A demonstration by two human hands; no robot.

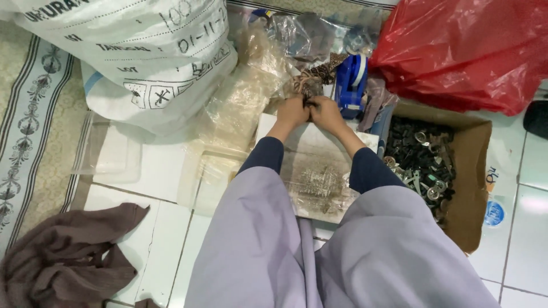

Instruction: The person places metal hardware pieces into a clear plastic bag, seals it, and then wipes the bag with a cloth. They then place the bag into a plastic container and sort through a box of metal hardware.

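lilac lap nearest | hands pinch small dark part together | cardboard box right; white sack left

White sack blocks left, tape dispenser & cardboard box crowd right; bare tiles free.

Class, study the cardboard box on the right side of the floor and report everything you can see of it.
The cardboard box is brown, shallow and open-topped, with one flap folded outward. It lies flat on the white tiled floor, to the right of the person's knee. It is filled with small black and silvery metal parts. A red plastic bag sits just behind it.
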